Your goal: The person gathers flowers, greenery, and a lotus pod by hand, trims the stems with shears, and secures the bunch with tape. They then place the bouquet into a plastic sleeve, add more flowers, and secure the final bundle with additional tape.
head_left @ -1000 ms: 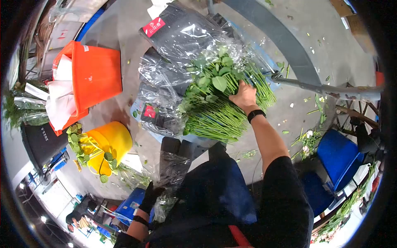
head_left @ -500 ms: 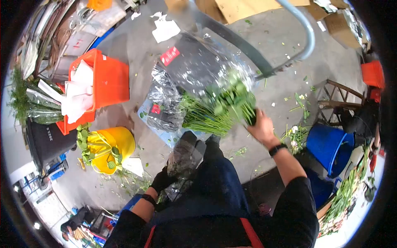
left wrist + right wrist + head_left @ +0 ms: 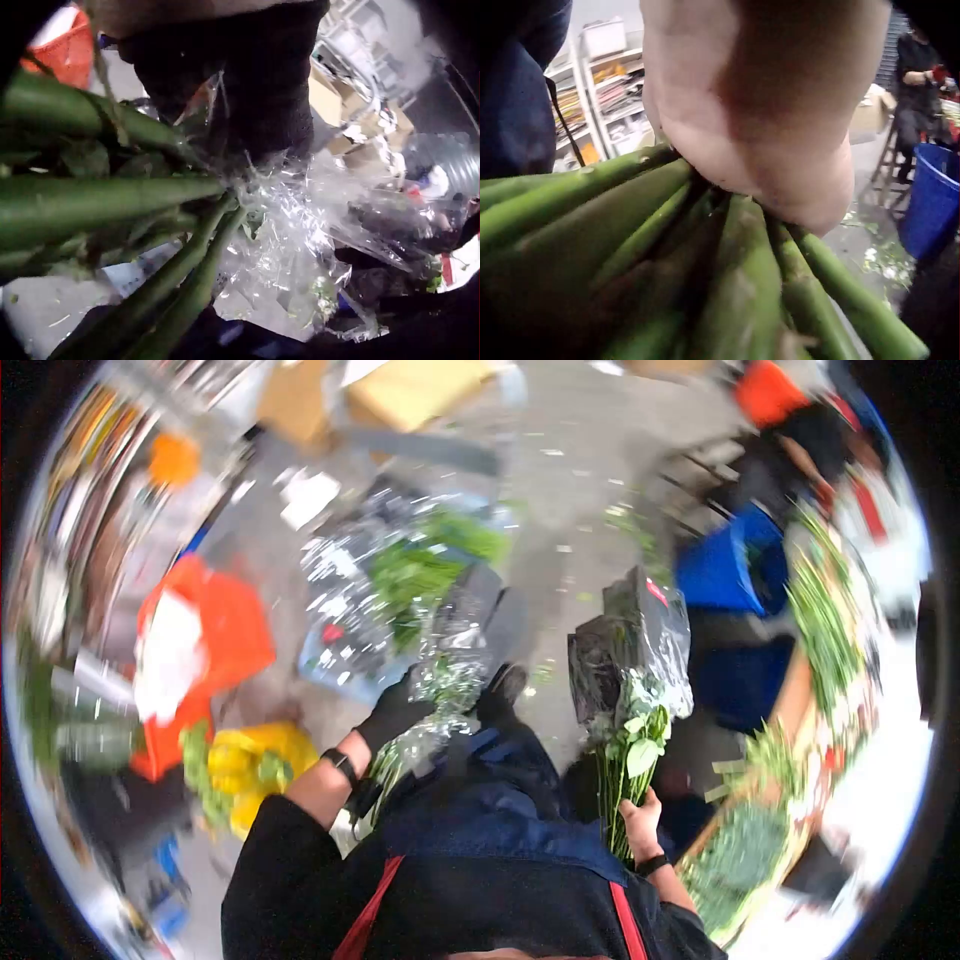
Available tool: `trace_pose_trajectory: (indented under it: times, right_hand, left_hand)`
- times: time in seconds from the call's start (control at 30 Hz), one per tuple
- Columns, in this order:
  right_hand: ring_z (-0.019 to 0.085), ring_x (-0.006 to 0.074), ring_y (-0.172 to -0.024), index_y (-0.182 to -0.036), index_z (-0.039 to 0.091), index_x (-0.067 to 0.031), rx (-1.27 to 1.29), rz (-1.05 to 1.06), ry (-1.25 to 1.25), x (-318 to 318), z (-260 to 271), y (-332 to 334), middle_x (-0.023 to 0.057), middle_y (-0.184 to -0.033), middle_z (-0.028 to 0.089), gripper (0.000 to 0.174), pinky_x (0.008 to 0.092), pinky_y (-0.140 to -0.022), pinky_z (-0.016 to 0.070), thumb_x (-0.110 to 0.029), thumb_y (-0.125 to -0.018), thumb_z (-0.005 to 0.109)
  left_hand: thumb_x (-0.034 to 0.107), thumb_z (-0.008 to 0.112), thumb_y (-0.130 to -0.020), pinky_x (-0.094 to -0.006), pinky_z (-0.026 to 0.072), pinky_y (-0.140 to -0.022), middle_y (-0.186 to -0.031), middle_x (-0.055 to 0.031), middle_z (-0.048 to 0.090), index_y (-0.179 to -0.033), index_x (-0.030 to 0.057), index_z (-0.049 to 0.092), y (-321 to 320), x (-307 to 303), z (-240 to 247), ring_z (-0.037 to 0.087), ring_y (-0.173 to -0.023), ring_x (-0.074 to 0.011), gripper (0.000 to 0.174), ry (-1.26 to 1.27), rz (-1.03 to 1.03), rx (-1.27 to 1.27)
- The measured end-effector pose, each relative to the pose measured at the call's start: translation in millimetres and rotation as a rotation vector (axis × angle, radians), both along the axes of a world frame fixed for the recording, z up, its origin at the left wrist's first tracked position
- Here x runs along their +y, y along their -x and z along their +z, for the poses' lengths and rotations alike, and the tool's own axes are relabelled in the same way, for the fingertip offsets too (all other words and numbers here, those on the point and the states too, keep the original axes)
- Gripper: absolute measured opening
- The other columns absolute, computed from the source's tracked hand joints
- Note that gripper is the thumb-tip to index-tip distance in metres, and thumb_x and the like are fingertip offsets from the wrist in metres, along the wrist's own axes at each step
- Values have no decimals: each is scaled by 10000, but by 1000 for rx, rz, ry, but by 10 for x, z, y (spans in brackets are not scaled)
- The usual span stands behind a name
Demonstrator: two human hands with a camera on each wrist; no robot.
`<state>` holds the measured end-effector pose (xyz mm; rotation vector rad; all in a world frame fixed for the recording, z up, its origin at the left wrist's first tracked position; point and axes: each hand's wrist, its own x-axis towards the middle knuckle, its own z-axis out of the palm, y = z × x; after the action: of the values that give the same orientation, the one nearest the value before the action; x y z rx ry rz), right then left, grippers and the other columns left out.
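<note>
My right hand [image 3: 642, 822] grips the stems of a wrapped bouquet [image 3: 645, 640] at my right side, its dark, clear-edged wrap above the leaves. In the right wrist view the hand [image 3: 757, 112] closes round thick green stems [image 3: 735, 292]. On the left, my black-gloved hand [image 3: 398, 712] holds a second bundle in clear and dark wrap [image 3: 455, 630] against my legs. The left wrist view has the glove [image 3: 232, 82] at crinkled clear film [image 3: 277, 232], with green stems [image 3: 97, 202] coming out of it; the fingertips are hidden.
More wrapped flowers [image 3: 430, 565] lie on a blue surface ahead. A red bin [image 3: 235, 635] and a yellow bucket [image 3: 285, 745] stand at left. At right are a blue bucket [image 3: 725, 570], a bench with greenery [image 3: 745, 850] and a person [image 3: 815, 445].
My right hand has left the pile ahead and come back to my right side with the bouquet. The left hand's bundle has risen a little. The head view has turned rightward.
</note>
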<state>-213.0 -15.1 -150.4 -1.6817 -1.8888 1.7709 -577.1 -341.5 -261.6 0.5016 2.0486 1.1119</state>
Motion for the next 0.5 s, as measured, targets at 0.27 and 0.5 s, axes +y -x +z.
trace_pose_trajectory:
  times: [0.27, 0.5]
  right_hand:
    - [607, 130, -943, -1220, 547, 32, 184, -612, -457, 419, 890, -1838, 51, -1054, 655, 507, 278, -875, 478, -1, -718, 610]
    - [611, 125, -907, -1166, 558, 41, 447, -944, -673, 1637, 1266, -2533, 69, -1034, 662, 441, 273, -843, 489, -65, -749, 657]
  left_hand:
    - [62, 720, -770, -333, 510, -787, -1052, -120, 666, -1258, -15, 500, -928, 3135, 1230, 635, -878, -174, 541, -493, -388, 179]
    - [-8, 718, -779, -308, 499, -827, -1101, -61, 644, -1202, -8, 554, -2892, 5892, 2253, 607, -951, -152, 454, -836, -674, 19]
